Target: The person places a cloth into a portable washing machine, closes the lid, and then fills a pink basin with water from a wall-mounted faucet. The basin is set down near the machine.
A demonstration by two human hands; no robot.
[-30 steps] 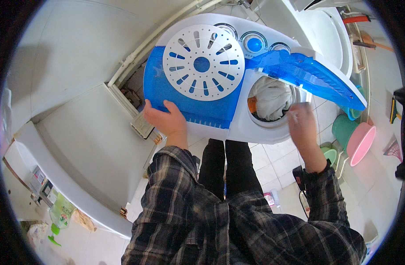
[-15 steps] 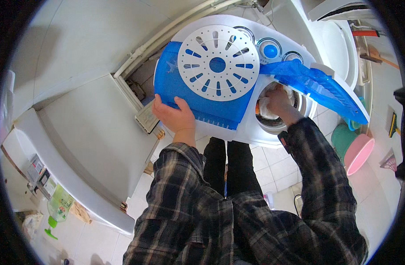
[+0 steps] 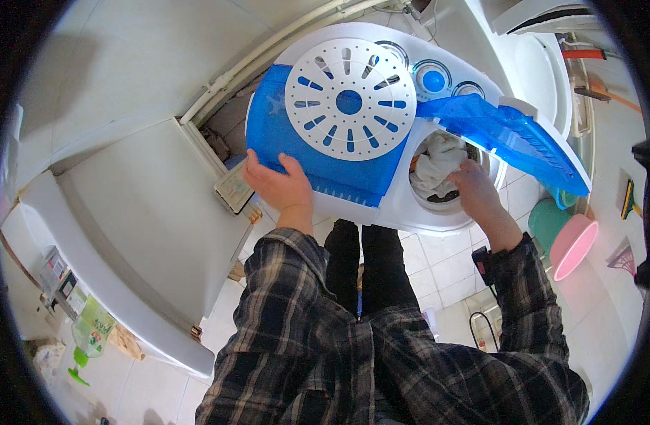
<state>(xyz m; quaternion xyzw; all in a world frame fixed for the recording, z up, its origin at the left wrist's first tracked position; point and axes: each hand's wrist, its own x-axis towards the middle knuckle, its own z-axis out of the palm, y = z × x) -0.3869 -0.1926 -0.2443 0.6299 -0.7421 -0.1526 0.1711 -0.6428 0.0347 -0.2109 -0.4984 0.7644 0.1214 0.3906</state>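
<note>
A twin-tub washing machine (image 3: pixel 396 209) with a white body stands before me. My left hand (image 3: pixel 279 185) lies at the near left edge of its blue lid (image 3: pixel 268 127), thumb and fingers apart, holding nothing. On that lid rests a round white slotted disc (image 3: pixel 325 134). To the right, the small round tub (image 3: pixel 445 207) is uncovered, its blue hinged cover (image 3: pixel 509 134) tilted up. Bunched white cloth (image 3: pixel 438 159) fills much of this tub. My right hand (image 3: pixel 477 195) is at the tub's right side, its bent fingers closed on the cloth's edge; the fingertips are partly hidden.
Control knobs (image 3: pixel 432 79) line the machine's back panel. A pink basin (image 3: pixel 575 244) and a green one (image 3: pixel 544 219) stand at right. On the left is a white bathtub (image 3: pixel 120 283), with a green pump bottle (image 3: pixel 93 326) near it. Pipes (image 3: pixel 219 88) run along the wall.
My right hand has come up and back toward the tub's right rim from deeper inside. More of the white cloth shows now. My left hand has stayed on the lid.
</note>
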